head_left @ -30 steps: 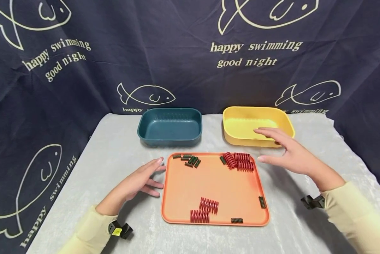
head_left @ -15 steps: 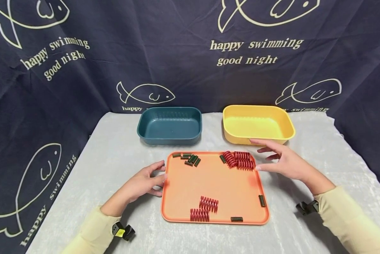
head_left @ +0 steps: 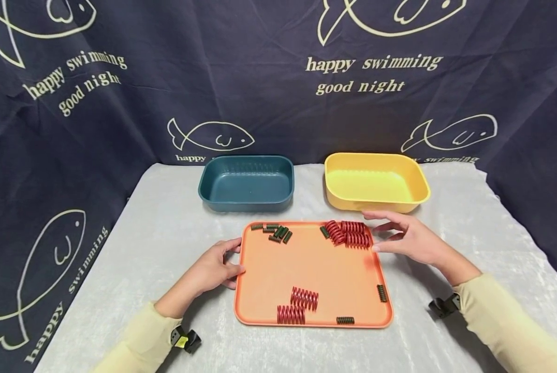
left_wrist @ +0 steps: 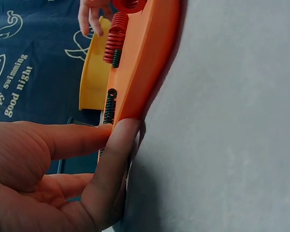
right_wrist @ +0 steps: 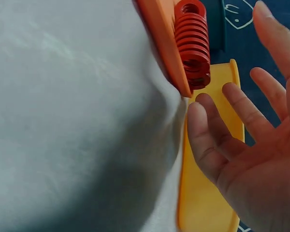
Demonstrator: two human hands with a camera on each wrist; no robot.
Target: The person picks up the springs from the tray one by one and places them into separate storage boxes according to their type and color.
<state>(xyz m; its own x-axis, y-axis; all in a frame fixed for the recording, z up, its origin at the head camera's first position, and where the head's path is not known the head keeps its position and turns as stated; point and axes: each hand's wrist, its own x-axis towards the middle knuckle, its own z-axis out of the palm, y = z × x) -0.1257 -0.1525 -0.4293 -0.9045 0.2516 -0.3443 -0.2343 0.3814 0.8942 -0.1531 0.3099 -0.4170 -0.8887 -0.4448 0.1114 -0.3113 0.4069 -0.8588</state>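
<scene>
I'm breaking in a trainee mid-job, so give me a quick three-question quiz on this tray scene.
1. True or false: the blue bin and the yellow bin already hold springs.
2. Which hand touches the orange tray? A: left hand; B: right hand; C: neither.
3. Fill in: the biggest cluster of red springs lies in the tray's far ____ corner.

Key
1. False: both bins show only bare floors.
2. A: its fingers rest against the tray's left edge; the right hand, fingers spread, hovers just off the far right corner.
3. Right, near the right hand. The small green springs gather at the far left.
</scene>
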